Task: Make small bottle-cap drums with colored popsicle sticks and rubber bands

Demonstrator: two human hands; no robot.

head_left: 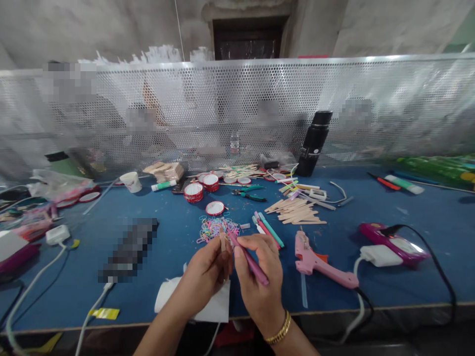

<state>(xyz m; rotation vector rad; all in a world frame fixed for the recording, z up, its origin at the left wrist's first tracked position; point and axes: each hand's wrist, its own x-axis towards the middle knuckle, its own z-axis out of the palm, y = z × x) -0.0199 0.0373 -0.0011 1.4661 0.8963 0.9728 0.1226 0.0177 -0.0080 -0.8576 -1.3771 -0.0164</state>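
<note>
My left hand [205, 276] is closed around a pale wooden stick [222, 241], held upright near the table's front edge. My right hand [258, 274] grips a pink marker [248, 257] like a pen, with its tip touching the stick. Both hands hover over a white sheet of paper [213, 309]. Just beyond them lies a heap of coloured rubber bands [215, 228]. Several more markers [267, 228] lie to the right of that heap.
A pink glue gun [319, 262] lies right of my hands, its cable running off the table edge. Wooden sticks [297, 211], red-rimmed lids [202, 190], green pliers [248, 194], a black bottle [313, 143] and a perforated metal screen [237, 109] sit farther back. Chargers and cables lie left.
</note>
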